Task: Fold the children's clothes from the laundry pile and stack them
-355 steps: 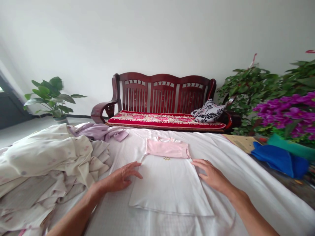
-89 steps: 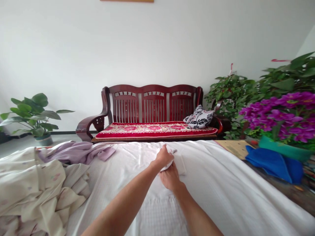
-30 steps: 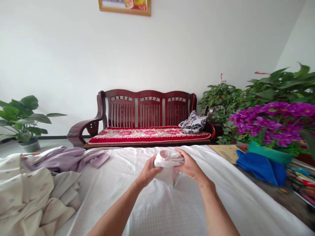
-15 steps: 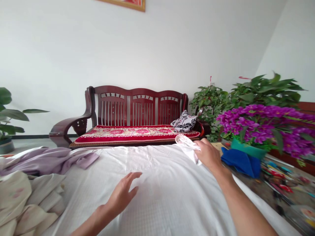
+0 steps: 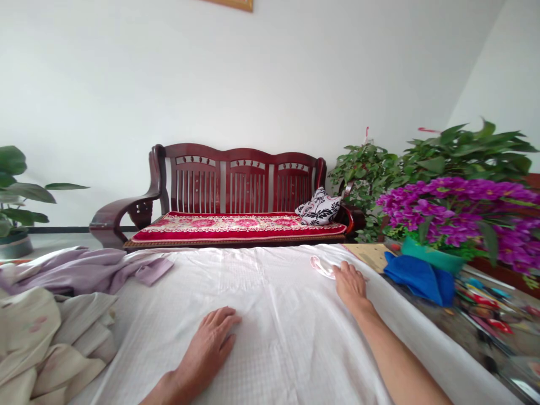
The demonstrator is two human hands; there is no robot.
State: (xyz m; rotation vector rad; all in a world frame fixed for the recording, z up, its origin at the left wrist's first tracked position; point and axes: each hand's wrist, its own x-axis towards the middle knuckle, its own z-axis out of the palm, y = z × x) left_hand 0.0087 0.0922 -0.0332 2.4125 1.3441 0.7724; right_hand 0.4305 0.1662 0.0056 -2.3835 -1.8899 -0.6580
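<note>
A white sheet (image 5: 253, 349) with a faint check is spread over the table before me. My left hand (image 5: 212, 339) is low over the middle of the sheet, palm down, fingers stretched out and thumb apart, holding nothing. Farther out on the right, my right hand (image 5: 351, 285) has its bent fingers on a small white cloth with pinkish edging (image 5: 316, 264). Most of that cloth is hidden beneath the hand; a looped end sticks out to the left, against the sheet.
Crumpled lilac fabric (image 5: 93, 270) and cream fabric (image 5: 25, 337) lie on the left. Along the right are a blue cloth (image 5: 417, 275), purple flowers (image 5: 455, 208) in a teal pot (image 5: 430, 254) and assorted small items. A wooden bench (image 5: 244, 183) stands beyond the table.
My right hand has come down with the small cloth from above the sheet onto it. My left hand has lowered slightly, its fingers closer together. The view has shifted a little.
</note>
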